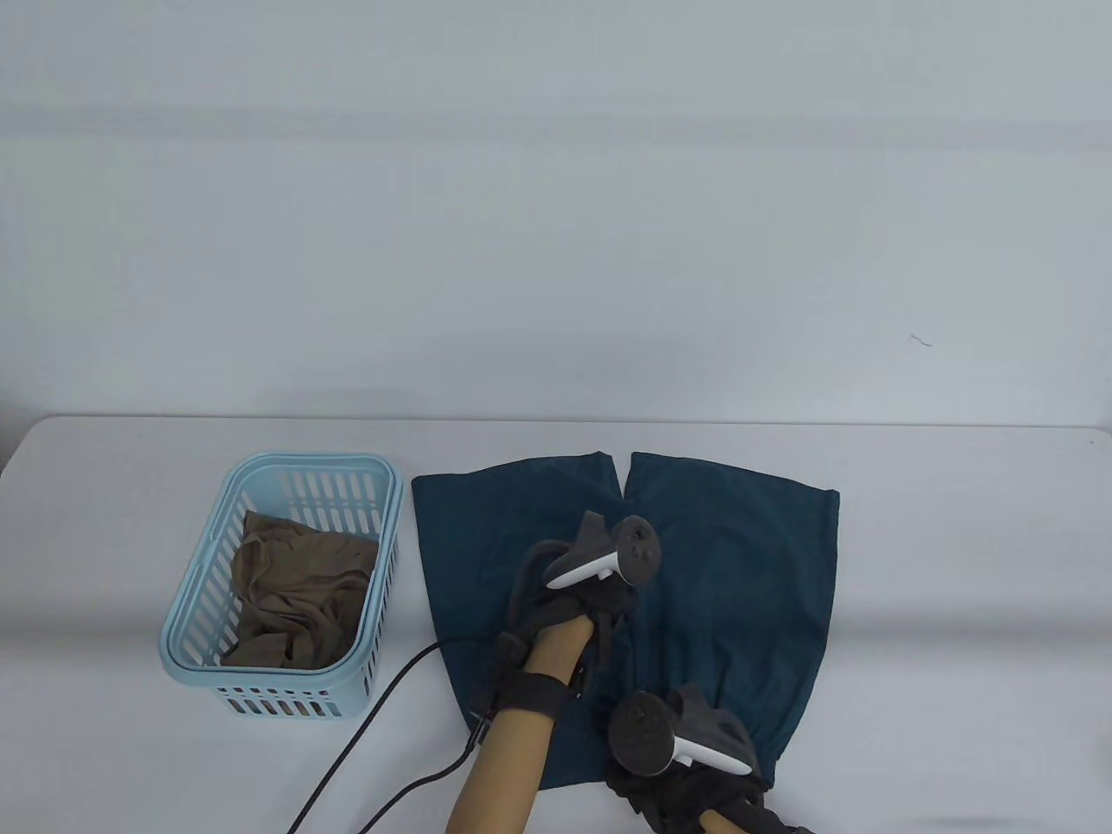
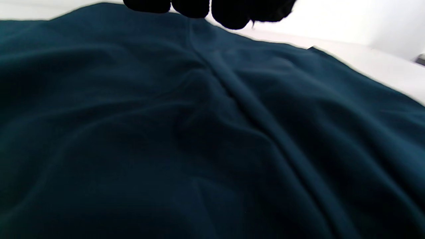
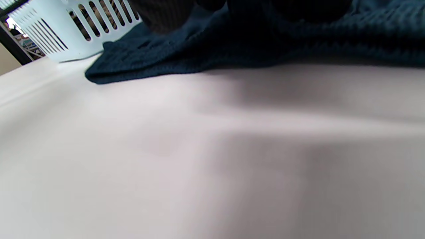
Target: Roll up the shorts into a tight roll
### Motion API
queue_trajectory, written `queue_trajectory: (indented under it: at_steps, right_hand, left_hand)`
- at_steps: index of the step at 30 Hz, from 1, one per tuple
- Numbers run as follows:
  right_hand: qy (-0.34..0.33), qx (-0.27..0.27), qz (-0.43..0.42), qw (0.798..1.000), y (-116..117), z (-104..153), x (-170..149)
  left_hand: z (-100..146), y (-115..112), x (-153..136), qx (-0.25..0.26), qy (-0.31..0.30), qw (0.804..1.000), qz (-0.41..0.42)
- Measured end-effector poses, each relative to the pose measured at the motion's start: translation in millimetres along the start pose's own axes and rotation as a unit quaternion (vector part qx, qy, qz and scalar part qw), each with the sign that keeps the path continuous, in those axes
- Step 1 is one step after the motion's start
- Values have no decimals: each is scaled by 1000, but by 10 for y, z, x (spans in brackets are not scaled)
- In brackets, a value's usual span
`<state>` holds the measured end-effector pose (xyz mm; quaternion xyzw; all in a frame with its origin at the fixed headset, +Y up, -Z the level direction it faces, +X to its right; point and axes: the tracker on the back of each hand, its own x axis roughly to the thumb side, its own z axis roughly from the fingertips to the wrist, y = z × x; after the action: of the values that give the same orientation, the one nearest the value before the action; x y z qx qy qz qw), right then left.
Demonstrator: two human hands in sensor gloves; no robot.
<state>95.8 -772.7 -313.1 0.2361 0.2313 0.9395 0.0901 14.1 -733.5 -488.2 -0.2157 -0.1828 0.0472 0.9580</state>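
Bare recording room or lab, plain white desk against blank pale wall, blue laundry basket, trailing cable

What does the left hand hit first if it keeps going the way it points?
Only more shorts: the left hand is over their middle, pointing away from the person toward the leg hems. Past the hems the table looks free, though depth is unclear.
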Motion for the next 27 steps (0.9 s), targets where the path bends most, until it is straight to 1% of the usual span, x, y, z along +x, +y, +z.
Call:
queue_trajectory:
  at_steps: [3, 6, 11, 16, 27]
  right_hand:
    - [1, 6, 15, 1000, 39, 5, -8]
    - [1, 8, 11, 1000, 34, 2, -12]
    - [0, 6, -7, 1000, 18, -5, -39]
    - [4, 5, -4, 1000, 23, -8, -28]
    - [11, -1, -23, 1000, -33, 1, -92]
  left_hand:
    - [-121, -107, -77, -26, 24, 999, -10]
    - [-170, -217, -122, -40, 22, 998, -30]
    - [-211, -371, -161, -68, 15, 997, -18]
    - [-200, -423, -164, -68, 22, 997, -41]
    - [-192, -430, -96, -57, 47, 994, -83]
